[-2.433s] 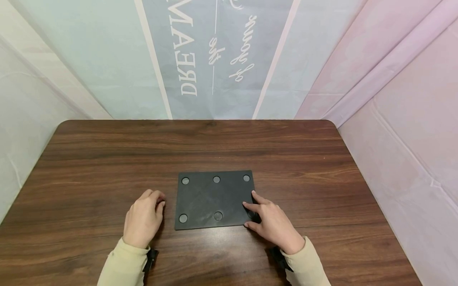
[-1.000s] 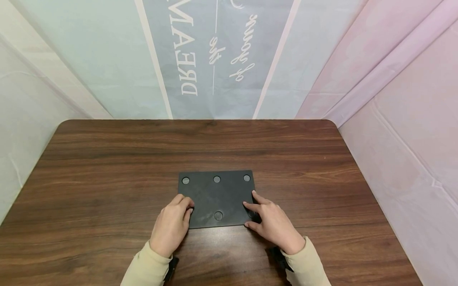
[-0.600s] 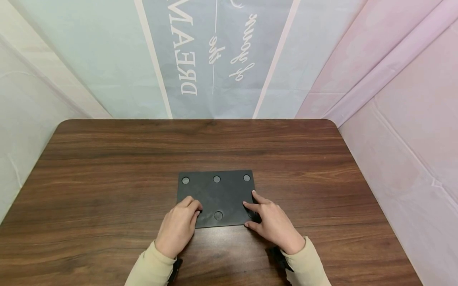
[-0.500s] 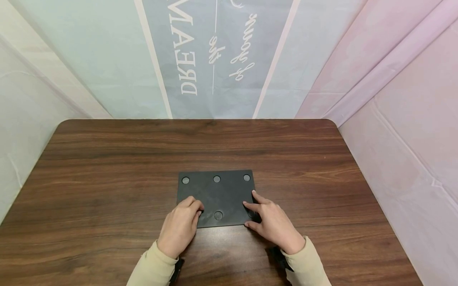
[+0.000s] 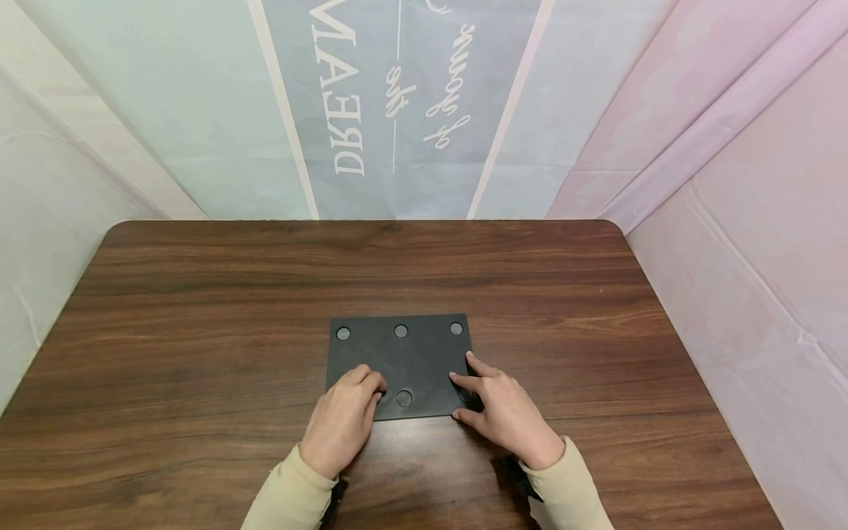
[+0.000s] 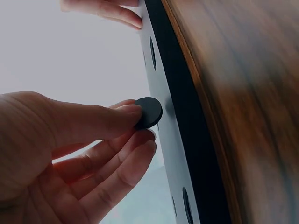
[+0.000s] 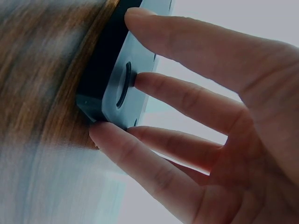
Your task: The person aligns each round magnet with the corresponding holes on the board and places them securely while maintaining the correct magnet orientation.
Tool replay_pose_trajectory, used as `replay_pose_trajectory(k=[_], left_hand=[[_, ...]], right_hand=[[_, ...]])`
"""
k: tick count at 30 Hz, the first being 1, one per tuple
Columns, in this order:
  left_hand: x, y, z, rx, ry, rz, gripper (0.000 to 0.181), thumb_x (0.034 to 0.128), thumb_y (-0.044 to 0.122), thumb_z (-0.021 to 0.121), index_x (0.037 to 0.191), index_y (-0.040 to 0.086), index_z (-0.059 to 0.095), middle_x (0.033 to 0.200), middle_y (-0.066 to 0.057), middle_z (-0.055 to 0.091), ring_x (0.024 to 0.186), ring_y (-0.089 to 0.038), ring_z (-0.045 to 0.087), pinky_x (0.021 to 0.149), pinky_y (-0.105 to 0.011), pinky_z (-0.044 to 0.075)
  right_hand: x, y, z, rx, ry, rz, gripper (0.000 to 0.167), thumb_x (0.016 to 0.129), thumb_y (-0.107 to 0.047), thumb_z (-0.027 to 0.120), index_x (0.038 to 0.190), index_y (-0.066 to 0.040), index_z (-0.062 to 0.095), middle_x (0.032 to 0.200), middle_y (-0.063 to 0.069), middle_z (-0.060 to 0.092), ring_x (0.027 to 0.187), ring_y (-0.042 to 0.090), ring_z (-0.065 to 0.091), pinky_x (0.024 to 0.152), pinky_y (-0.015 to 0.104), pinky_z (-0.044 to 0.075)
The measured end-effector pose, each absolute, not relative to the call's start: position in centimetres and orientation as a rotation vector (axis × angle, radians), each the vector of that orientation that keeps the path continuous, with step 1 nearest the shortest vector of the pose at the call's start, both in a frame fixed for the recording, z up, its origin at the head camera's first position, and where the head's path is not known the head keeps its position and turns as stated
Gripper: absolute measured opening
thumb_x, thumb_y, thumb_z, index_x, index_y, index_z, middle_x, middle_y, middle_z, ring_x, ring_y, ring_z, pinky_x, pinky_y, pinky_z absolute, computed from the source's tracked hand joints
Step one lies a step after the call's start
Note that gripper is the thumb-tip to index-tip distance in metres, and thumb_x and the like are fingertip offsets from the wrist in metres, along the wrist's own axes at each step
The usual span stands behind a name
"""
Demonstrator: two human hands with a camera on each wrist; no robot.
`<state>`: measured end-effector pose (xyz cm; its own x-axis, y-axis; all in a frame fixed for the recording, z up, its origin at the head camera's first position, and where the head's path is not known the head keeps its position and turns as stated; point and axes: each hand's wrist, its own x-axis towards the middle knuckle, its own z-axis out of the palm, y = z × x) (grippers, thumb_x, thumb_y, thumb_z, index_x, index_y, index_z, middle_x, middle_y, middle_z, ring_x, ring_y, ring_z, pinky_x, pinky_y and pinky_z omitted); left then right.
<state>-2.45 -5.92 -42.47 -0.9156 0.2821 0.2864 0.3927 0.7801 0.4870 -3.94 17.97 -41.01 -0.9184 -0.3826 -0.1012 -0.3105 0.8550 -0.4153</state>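
A flat dark rectangular board [image 5: 416, 361] with round recesses near its edges lies on the table. In the left wrist view, a small black disc [image 6: 151, 113] is pinched between the thumb and fingers of my left hand [image 5: 341, 423]. That hand is over the board's front left part, covering the front left recess; the disc is just off the board's face. My right hand [image 5: 506, 414] touches the board's front right corner with spread, fairly straight fingers. Its thumb is at the front edge, one fingertip on top beside a recess [image 7: 124, 86], others by the right side.
The brown wood-grain table [image 5: 199, 294] extends around the board on all sides. Behind it hangs a pale printed cloth [image 5: 411, 110] with mirrored lettering, and light fabric [image 5: 748, 258] drapes along the right side.
My left hand has moved right, from the bare table left of the board to over its front left part, and keeps creeping right. The right hand and the board stay in place.
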Motion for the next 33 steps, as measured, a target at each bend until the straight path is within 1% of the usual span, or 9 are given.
replay_pose_trajectory(k=[8, 14, 20, 27, 33], left_hand=[[-2.5, -5.3, -42.5, -0.564, -2.74, -0.823, 0.017, 0.0756, -0.004, 0.075, 0.08, 0.01, 0.067, 0.078, 0.002, 0.058, 0.073, -0.013, 0.061, 0.062, -0.029, 0.053], [-2.6, -4.8, -42.6, -0.584, -2.753, -0.845, 0.016, 0.0764, -0.004, 0.075, 0.08, 0.01, 0.067, 0.078, 0.003, 0.059, 0.073, -0.013, 0.061, 0.059, -0.029, 0.053], [-2.6, -4.3, -42.5, -0.604, -2.76, -0.848, 0.015, 0.0781, -0.004, 0.074, 0.08, 0.01, 0.067, 0.077, 0.004, 0.058, 0.071, -0.012, 0.061, 0.056, -0.026, 0.052], [-2.6, -3.8, -42.5, -0.624, -2.762, -0.852, 0.014, 0.0792, -0.004, 0.072, 0.08, 0.009, 0.068, 0.077, 0.003, 0.058, 0.07, -0.012, 0.06, 0.058, -0.024, 0.052], [-2.6, -3.5, -42.5, -0.643, -2.799, -0.841, 0.015, 0.0809, -0.005, 0.07, 0.081, 0.011, 0.069, 0.077, 0.003, 0.059, 0.069, -0.012, 0.06, 0.056, -0.024, 0.051]], right_hand=[[-3.9, 18.0, -41.0, -0.541, 2.853, -0.593, 0.049, 0.076, -0.021, 0.082, 0.121, -0.008, 0.068, 0.14, 0.025, 0.049, 0.116, 0.039, 0.058, 0.089, 0.051, 0.052], [-3.9, 18.0, -40.9, -0.535, 2.85, -0.593, 0.049, 0.076, -0.021, 0.082, 0.121, -0.009, 0.068, 0.14, 0.025, 0.049, 0.117, 0.039, 0.058, 0.09, 0.052, 0.051], [-3.9, 17.9, -40.8, -0.522, 2.84, -0.585, 0.049, 0.076, -0.021, 0.082, 0.122, -0.009, 0.068, 0.14, 0.025, 0.048, 0.118, 0.039, 0.058, 0.09, 0.052, 0.051], [-3.9, 18.0, -40.9, -0.528, 2.847, -0.589, 0.049, 0.076, -0.021, 0.082, 0.121, -0.009, 0.068, 0.14, 0.025, 0.049, 0.117, 0.039, 0.058, 0.09, 0.051, 0.051], [-3.9, 18.0, -40.9, -0.532, 2.849, -0.59, 0.049, 0.075, -0.021, 0.082, 0.121, -0.009, 0.068, 0.139, 0.025, 0.049, 0.116, 0.039, 0.059, 0.088, 0.049, 0.053]])
